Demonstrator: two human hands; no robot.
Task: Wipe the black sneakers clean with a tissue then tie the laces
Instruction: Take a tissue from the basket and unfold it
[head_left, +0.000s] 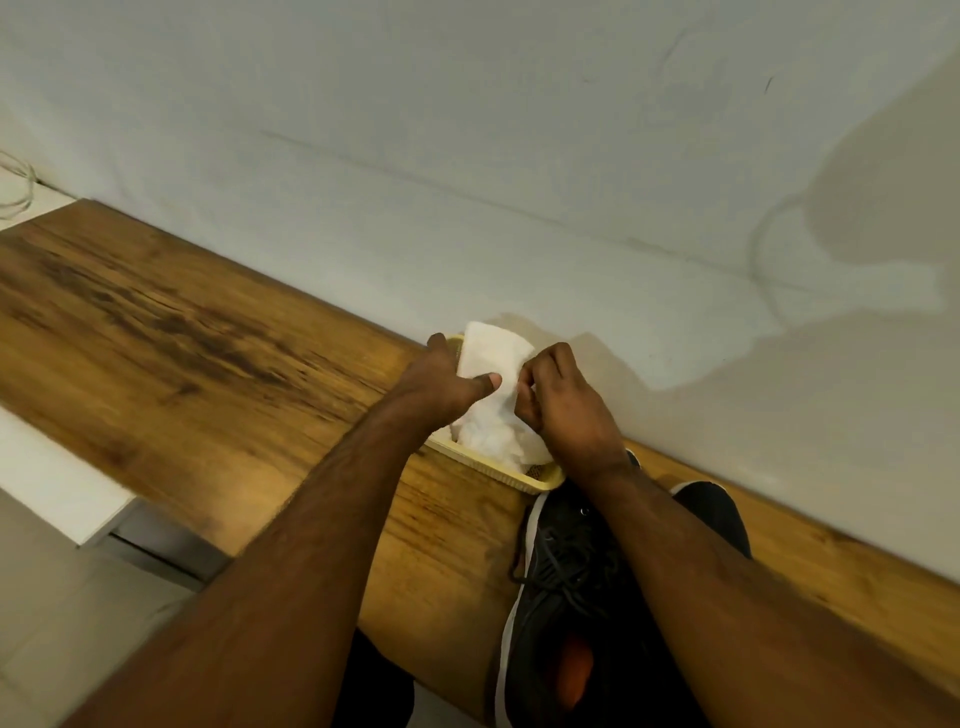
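Note:
A white tissue roll (493, 358) stands in a pale yellow basket (524, 477) against the wall. My left hand (441, 382) holds the roll from the left, thumb pressed on its front. My right hand (558, 400) pinches the loose tissue at the roll's right side. A black sneaker (556, 597) with a white sole edge, loose black laces and an orange insole lies on the table near me, under my right forearm. Beyond that forearm a second black sneaker (711, 506) shows in part.
The wooden table (182, 338) stretches away to the left along a white wall (467, 156). A white surface (47, 483) lies below the table's left edge. A thin cable (18, 182) hangs at the far left.

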